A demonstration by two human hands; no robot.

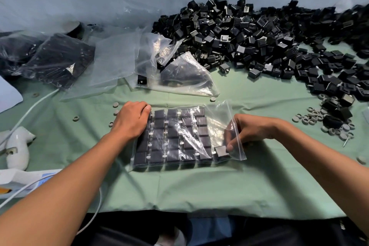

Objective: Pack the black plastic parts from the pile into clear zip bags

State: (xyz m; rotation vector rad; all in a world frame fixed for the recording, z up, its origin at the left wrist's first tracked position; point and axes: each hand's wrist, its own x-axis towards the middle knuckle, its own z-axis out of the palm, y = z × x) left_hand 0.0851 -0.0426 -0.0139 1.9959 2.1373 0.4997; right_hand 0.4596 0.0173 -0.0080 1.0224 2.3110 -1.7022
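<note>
Pinched between thumb and fingers of the right hand (245, 132) is one small black plastic part (221, 151), inside the open mouth of the clear zip bag (217, 124) at frame centre. Left hand (132, 119) presses with curled fingers on the bag's left edge. Loose black parts pile (259, 36) fills the upper right on the green cloth (179, 189).

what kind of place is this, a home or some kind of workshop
Most likely a small packing or assembly workshop bench: a big pile of identical black plastic parts, filled bags stacked at the left, and a clear zip bag being loaded in neat rows.
</note>
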